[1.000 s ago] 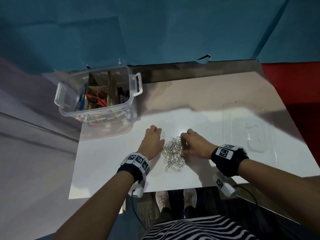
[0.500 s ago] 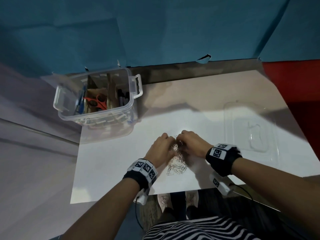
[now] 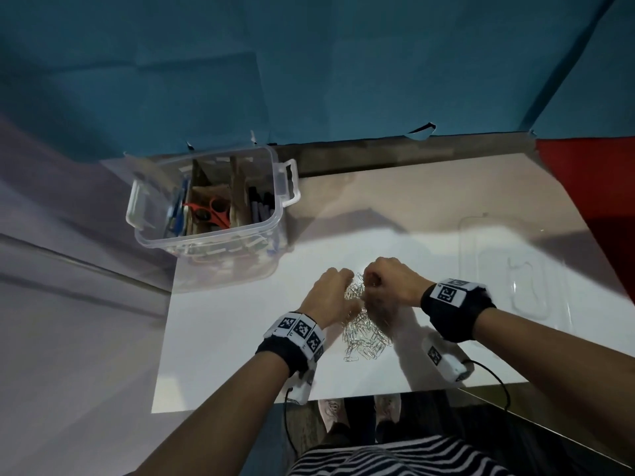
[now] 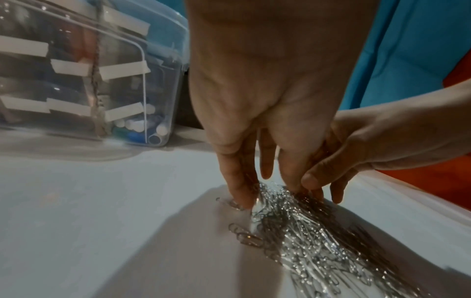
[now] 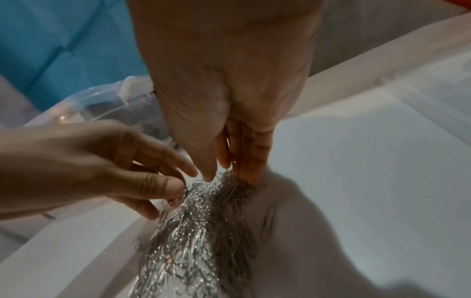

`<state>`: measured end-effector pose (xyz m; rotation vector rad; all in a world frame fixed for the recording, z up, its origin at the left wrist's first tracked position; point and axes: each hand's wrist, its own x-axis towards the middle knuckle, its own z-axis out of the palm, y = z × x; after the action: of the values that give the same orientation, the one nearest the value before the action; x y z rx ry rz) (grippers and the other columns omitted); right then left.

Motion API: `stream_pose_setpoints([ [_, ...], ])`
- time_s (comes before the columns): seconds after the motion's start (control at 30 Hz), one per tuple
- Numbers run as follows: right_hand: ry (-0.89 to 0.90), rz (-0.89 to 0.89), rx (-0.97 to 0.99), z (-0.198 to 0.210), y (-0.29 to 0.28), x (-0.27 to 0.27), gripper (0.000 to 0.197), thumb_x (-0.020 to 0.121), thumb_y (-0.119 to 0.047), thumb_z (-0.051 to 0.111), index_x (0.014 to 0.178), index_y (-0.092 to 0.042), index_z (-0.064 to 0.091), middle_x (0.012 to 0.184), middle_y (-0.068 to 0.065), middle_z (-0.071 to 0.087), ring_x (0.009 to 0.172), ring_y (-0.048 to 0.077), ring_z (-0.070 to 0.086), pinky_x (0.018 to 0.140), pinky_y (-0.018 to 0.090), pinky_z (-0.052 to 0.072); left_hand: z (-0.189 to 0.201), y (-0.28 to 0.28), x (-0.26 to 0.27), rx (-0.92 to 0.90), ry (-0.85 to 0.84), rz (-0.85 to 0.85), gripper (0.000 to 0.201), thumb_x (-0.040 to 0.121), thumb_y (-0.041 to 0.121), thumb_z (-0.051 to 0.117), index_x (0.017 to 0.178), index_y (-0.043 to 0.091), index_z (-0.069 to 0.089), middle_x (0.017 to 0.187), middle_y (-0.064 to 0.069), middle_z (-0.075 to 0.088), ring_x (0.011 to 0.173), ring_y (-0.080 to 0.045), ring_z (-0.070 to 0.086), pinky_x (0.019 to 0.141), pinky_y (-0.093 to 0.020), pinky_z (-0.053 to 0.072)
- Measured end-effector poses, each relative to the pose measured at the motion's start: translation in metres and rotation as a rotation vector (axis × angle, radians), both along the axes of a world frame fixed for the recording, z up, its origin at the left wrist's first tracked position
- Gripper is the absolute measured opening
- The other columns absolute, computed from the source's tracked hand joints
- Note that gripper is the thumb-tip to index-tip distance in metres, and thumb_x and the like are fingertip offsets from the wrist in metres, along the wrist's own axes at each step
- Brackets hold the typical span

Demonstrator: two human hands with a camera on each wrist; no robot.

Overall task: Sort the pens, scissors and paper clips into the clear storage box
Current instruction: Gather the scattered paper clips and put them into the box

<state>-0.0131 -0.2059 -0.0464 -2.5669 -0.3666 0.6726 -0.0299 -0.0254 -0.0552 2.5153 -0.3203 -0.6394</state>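
We see both hands meet over the clips (image 3: pixel 364 333), a silver heap near the counter's (image 3: pixel 240 324) near edge. The left hand (image 3: pixel 328 297) and right hand (image 3: pixel 390 286) curl their fingers into the far end of the heap and pinch clips; how many each holds is hidden by the knuckles. The box (image 3: pixel 209 214) stands far left, with scissors (image 3: pixel 209 213) and pens (image 3: pixel 177 214) half hidden behind dividers. At far right a clear lid (image 3: pixel 515 269) is hard to make out.

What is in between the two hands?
A heap of silver paper clips lies between the left hand and right hand, both gathering it. The head view shows this best.
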Motion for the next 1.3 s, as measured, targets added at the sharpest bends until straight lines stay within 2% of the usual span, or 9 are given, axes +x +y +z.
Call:
stream_pose_setpoints([
  [0.1, -0.029, 0.079, -0.072, -0.002, 0.011, -0.009, 0.031, 0.082, -0.024, 0.072, 0.107, -0.010, 0.060, 0.104, 0.006, 0.054, 0.090, 0.024, 0.056, 0.080, 0.034, 0.046, -0.006, -0.006, -0.011, 0.042, -0.020, -0.036, 0.047, 0.076, 0.025, 0.081, 0.113, 0.017, 0.054, 0.109, -0.004, 0.046, 0.099, -0.024, 0.048, 0.082, -0.039, 0.047],
  [0.27, -0.088, 0.020, -0.027, -0.005, 0.017, -0.008, 0.011, 0.084, -0.014, 0.064, 0.093, -0.009, 0.067, 0.094, 0.009, 0.067, 0.087, 0.028, 0.062, 0.076, 0.036, 0.050, -0.010, -0.009, -0.007, 0.011, -0.067, 0.039, 0.026, 0.082, 0.012, 0.072, 0.107, 0.014, 0.064, 0.104, -0.007, 0.060, 0.098, -0.027, 0.057, 0.084, -0.039, 0.048],
  [0.47, -0.033, -0.060, 0.025, 0.004, 0.013, 0.006, 0.011, 0.079, -0.010, 0.068, 0.082, -0.017, 0.076, 0.083, 0.005, 0.071, 0.080, 0.021, 0.062, 0.072, 0.027, 0.048, -0.004, 0.007, 0.019, -0.072, 0.010, 0.148, 0.013, 0.079, 0.005, 0.077, 0.075, 0.017, 0.073, 0.076, -0.005, 0.071, 0.058, -0.014, 0.070, 0.062, -0.035, 0.061],
  [0.53, -0.044, -0.068, 0.045, 0.015, 0.008, 0.014, 0.012, 0.076, -0.004, 0.068, 0.078, -0.012, 0.077, 0.078, 0.006, 0.074, 0.076, 0.022, 0.064, 0.071, 0.026, 0.049, 0.004, 0.011, 0.027, -0.104, 0.004, 0.155, 0.011, 0.078, 0.005, 0.079, 0.077, 0.016, 0.076, 0.077, -0.005, 0.072, 0.061, -0.012, 0.071, 0.062, -0.026, 0.059],
  [0.67, -0.071, -0.050, 0.112, 0.045, 0.001, 0.031, 0.011, 0.077, -0.001, 0.072, 0.084, -0.004, 0.079, 0.079, 0.004, 0.077, 0.071, 0.013, 0.069, 0.073, 0.027, 0.056, 0.036, 0.016, 0.042, -0.189, -0.046, 0.138, 0.010, 0.077, 0.007, 0.083, 0.086, 0.010, 0.080, 0.080, -0.002, 0.076, 0.072, -0.008, 0.071, 0.063, -0.012, 0.049],
  [0.9, -0.041, -0.180, 0.310, 0.102, 0.015, 0.067, 0.003, 0.077, -0.005, 0.081, 0.079, -0.003, 0.079, 0.070, 0.002, 0.075, 0.059, 0.010, 0.071, 0.062, 0.025, 0.059, 0.113, 0.032, 0.072, -0.328, -0.086, 0.152, 0.009, 0.078, 0.007, 0.084, 0.084, 0.011, 0.079, 0.070, 0.001, 0.076, 0.064, -0.007, 0.073, 0.070, -0.026, 0.062],
  [1.03, -0.058, -0.146, 0.374, 0.141, 0.042, 0.090, 0.005, 0.078, -0.013, 0.083, 0.082, -0.012, 0.080, 0.073, -0.003, 0.076, 0.068, 0.009, 0.073, 0.069, 0.021, 0.058, 0.156, 0.067, 0.086, -0.348, -0.179, 0.212, 0.014, 0.077, 0.015, 0.086, 0.090, 0.015, 0.081, 0.082, 0.007, 0.077, 0.073, 0.002, 0.072, 0.069, -0.009, 0.054],
  [1.17, -0.095, -0.136, 0.445, 0.165, 0.089, 0.123, 0.007, 0.076, -0.014, 0.084, 0.081, -0.014, 0.081, 0.072, 0.000, 0.076, 0.068, 0.008, 0.072, 0.071, 0.022, 0.058, 0.179, 0.118, 0.111, -0.430, -0.217, 0.336, 0.013, 0.075, 0.015, 0.088, 0.086, 0.017, 0.081, 0.078, 0.007, 0.078, 0.075, -0.006, 0.075, 0.074, -0.025, 0.061],
  [1.3, -0.092, -0.153, 0.478, 0.173, 0.153, 0.156, 0.012, 0.076, -0.008, 0.082, 0.087, -0.004, 0.079, 0.073, 0.008, 0.075, 0.061, 0.011, 0.069, 0.058, 0.017, 0.053, 0.180, 0.171, 0.143, -0.437, -0.305, 0.569, 0.018, 0.071, 0.005, 0.088, 0.086, 0.010, 0.080, 0.084, -0.007, 0.078, 0.078, -0.017, 0.072, 0.079, -0.037, 0.059],
])
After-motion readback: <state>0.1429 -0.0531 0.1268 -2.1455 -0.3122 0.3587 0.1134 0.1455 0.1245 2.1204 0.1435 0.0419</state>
